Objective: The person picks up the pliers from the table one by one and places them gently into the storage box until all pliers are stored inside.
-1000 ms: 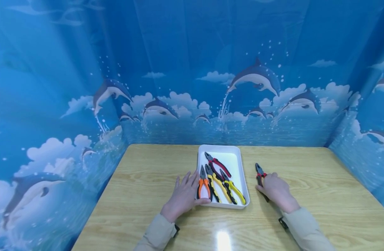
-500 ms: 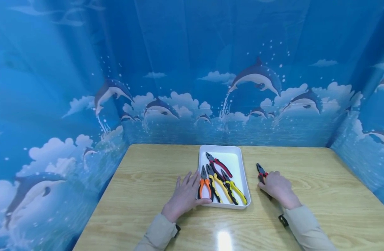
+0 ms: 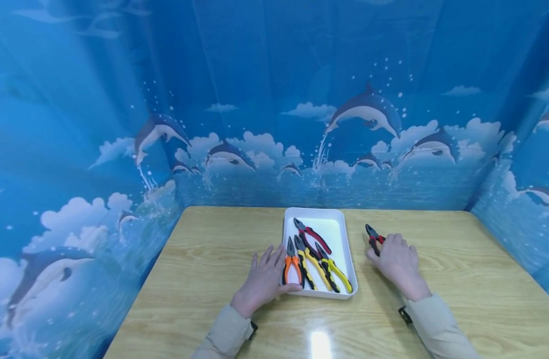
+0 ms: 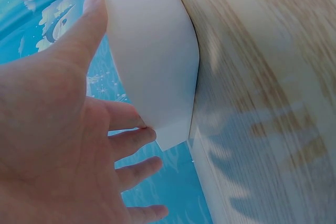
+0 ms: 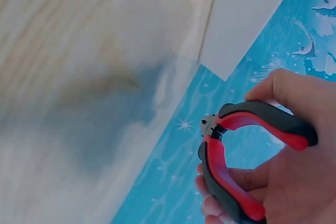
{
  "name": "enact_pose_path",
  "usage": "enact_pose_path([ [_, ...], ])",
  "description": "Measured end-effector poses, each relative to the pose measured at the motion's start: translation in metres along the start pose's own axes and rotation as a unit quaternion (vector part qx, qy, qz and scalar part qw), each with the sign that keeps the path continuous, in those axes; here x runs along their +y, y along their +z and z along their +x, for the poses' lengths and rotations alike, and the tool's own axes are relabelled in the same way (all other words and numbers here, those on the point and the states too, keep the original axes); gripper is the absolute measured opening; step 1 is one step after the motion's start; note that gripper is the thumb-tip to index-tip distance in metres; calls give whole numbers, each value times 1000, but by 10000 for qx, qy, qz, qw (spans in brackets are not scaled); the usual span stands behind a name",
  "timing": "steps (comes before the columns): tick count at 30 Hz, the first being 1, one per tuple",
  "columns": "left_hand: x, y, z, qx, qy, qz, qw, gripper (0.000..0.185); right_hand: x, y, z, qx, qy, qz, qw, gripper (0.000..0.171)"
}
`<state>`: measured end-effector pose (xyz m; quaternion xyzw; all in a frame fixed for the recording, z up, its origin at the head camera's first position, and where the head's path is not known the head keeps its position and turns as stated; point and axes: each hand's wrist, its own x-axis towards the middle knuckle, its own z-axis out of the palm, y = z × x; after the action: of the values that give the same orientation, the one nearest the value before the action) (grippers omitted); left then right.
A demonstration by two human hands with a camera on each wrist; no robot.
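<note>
Head view: right hand (image 3: 397, 262) gripping red-and-black pliers (image 3: 373, 238) just above wooden table (image 3: 458, 259), right of white tray (image 3: 334, 222). Left hand (image 3: 262, 280) flat, fingers straight, against tray's left wall. No readable writing anywhere.

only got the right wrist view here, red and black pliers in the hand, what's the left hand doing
Observer: The left hand lies flat on the wooden table, fingers straight, against the near left corner of the white rectangular tray.
Operator: anything in the tray
Observer: Four pliers: orange-handled, red-handled and two yellow-and-black.
Operator: where's my right hand from it
Observer: The right hand is right of the tray, gripping the red-and-black pliers, nose pointing away.
</note>
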<state>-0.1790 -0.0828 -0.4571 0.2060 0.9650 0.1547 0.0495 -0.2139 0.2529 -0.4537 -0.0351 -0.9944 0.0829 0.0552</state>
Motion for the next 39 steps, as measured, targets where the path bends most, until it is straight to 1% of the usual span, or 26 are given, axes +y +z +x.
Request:
enact_pose_path([
  [4, 0, 0, 0, -13, -27, -54, 10000, 101, -6, -4, -2, 246, -41, -7, 9997, 57],
  [9, 0, 0, 0, -20, -29, -78, 10000, 101, -13, -10, -4, 457, -213, -67, 9987, 57],
  [14, -1, 1, 1, 23, -7, -13, 10000, 101, -22, -14, -3, 606, -399, -163, 9972, 58],
  [18, -1, 1, 1, 42, -3, 35, 10000, 101, -33, -16, -1, 624, -506, -161, 9966, 59],
  [22, -1, 1, 1, -2, -25, -5, 10000, 101, -47, -18, 3, 510, -560, -225, 9969, 60],
  [29, -1, 2, 1, -14, -52, -23, 10000, 101, -74, -21, 16, 139, -606, -447, 9971, 61],
  [39, -1, 2, 1, 16, -53, 22, 10000, 101, -100, -16, 38, -396, -601, -691, 9950, 60],
])
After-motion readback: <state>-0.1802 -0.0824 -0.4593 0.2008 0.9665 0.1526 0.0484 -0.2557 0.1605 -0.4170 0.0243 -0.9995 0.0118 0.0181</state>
